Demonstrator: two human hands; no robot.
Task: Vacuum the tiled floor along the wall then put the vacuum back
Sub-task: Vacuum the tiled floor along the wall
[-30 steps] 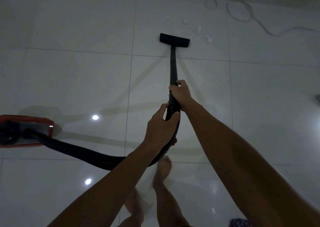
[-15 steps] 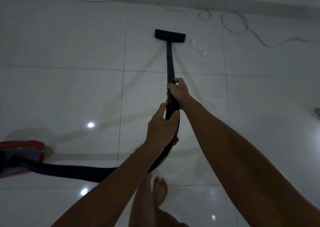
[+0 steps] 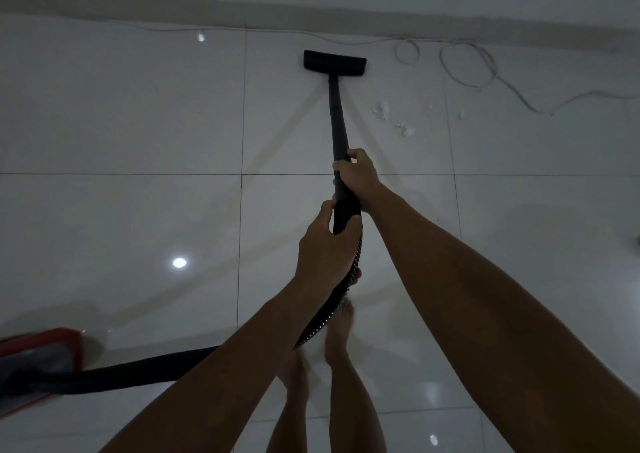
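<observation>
Head view: hands grip rigid black wand (image 3: 336, 120).

Left of the flat black vacuum nozzle (image 3: 334, 62) the glossy white tiled floor (image 3: 138, 113) lies open, while white fluff scraps (image 3: 382, 110) and a looped thin white cable (image 3: 467, 68) obstruct its right.

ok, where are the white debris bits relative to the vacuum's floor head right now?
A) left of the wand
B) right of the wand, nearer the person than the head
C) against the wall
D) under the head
B: the white debris bits lie on the tiles right of the wand, nearer the person than the floor head.
</observation>
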